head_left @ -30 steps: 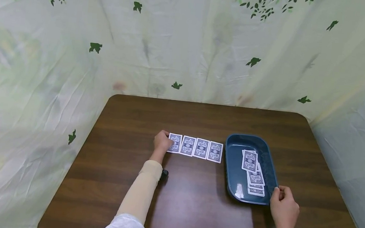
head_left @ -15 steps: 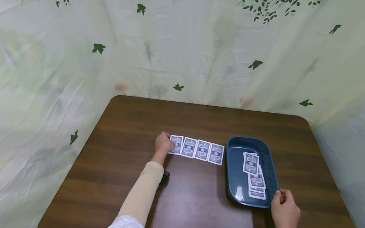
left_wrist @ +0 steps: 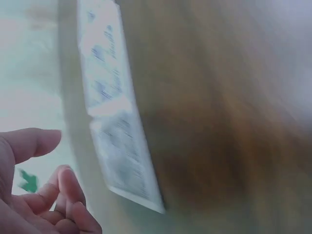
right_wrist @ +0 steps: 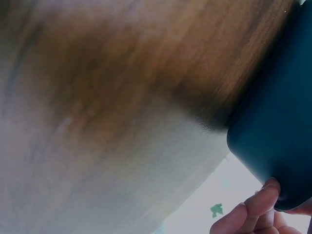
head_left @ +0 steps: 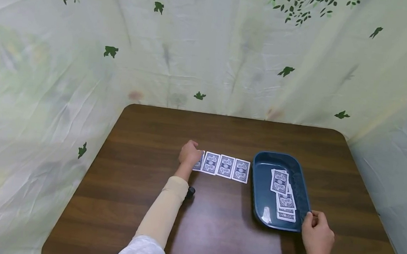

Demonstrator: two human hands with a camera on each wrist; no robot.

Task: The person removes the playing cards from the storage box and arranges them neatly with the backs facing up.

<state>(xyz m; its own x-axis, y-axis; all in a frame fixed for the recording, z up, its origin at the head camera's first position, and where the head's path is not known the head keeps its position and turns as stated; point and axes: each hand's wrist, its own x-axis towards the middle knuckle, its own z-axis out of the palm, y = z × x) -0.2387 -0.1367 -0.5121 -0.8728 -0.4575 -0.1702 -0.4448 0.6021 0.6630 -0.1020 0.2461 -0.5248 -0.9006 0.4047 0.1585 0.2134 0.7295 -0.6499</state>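
Patterned blue-and-white playing cards point(head_left: 225, 166) lie face down in a side-by-side row on the table. Over the row's left end hovers my left hand point(head_left: 190, 153), partly covering the leftmost card point(head_left: 198, 165). The left wrist view shows that hand's thumb point(left_wrist: 41, 142) apart from its loosely bent fingers, with nothing between them. To the right, a blue tray point(head_left: 259, 211) holds several more face-down cards point(head_left: 280, 182), overlapping in a loose pile. My right hand point(head_left: 318, 235) pinches the tray's near right corner, its fingers point(right_wrist: 263, 200) against the outer wall in the right wrist view.
A brown wooden table point(head_left: 145, 138) with rounded far corners bears everything. Behind it and at both sides hangs a pale curtain point(head_left: 223, 57) with green leaf prints. The row's right end lies close to the tray's left wall.
My left hand has let go of the leftmost card's left edge and moved slightly right, over that card. The row of cards and the right hand on the tray stay put.
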